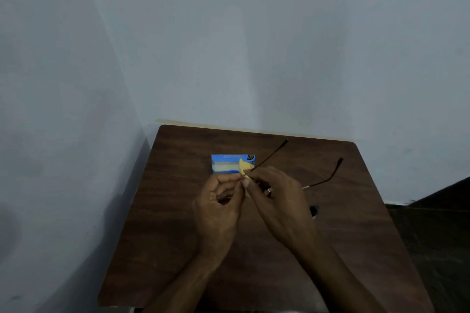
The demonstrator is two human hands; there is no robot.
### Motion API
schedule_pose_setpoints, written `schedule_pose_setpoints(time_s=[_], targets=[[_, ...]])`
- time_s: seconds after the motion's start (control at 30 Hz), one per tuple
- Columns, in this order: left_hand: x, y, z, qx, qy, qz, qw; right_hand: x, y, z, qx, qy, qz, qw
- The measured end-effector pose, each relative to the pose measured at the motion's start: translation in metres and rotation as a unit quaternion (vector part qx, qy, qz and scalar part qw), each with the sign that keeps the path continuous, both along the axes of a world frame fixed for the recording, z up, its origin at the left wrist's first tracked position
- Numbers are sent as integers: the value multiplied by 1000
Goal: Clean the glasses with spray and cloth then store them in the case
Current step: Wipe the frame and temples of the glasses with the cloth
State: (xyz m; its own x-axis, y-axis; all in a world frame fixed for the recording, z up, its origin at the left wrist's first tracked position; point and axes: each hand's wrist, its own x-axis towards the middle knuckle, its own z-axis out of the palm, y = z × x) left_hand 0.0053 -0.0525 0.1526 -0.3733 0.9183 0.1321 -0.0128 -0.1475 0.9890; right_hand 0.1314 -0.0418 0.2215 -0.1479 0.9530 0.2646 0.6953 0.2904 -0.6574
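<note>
My two hands meet above the middle of the brown table [178,249]. The glasses [325,180] have thin dark arms that stick out to the upper right; their lenses are hidden behind my fingers. My right hand [277,201] grips the frame. My left hand [218,206] pinches a small yellow cloth [244,167] against the front of the glasses. Just behind my hands a blue glasses case [225,164] lies open on the table with a pale lining showing. A small dark-capped object [314,211], perhaps the spray bottle, peeks out to the right of my right wrist.
The table stands in a corner of pale walls [229,46]. Dark floor [437,231] shows to the right of the table.
</note>
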Motion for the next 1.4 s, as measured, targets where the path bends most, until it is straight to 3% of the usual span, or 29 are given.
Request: schedule_pose_setpoints(time_s=[0.23,0.4,0.73,0.83,1.0,1.2,1.3,1.4], targets=[[5,1,0,-6,20,3,1000,9,14,21,-83,-78,-20,993],[5,0,0,-11,15,-2,1000,4,0,14,-12,-129,-17,991],[5,1,2,-18,1,0,1000,-1,-7,8,15,-179,-25,983],[8,0,2,-11,28,-10,999,0,2,9,40,-154,-64,985],[6,1,-1,-25,20,-14,999,-2,7,3,-3,-45,-80,996],[9,-4,3,-25,53,-25,998,6,15,2,-8,-56,-110,992],[9,-2,3,-39,31,-26,998,2,14,5,-45,14,-86,995],[6,-1,0,-57,1,-24,998,0,-2,0,-30,1,-55,998]])
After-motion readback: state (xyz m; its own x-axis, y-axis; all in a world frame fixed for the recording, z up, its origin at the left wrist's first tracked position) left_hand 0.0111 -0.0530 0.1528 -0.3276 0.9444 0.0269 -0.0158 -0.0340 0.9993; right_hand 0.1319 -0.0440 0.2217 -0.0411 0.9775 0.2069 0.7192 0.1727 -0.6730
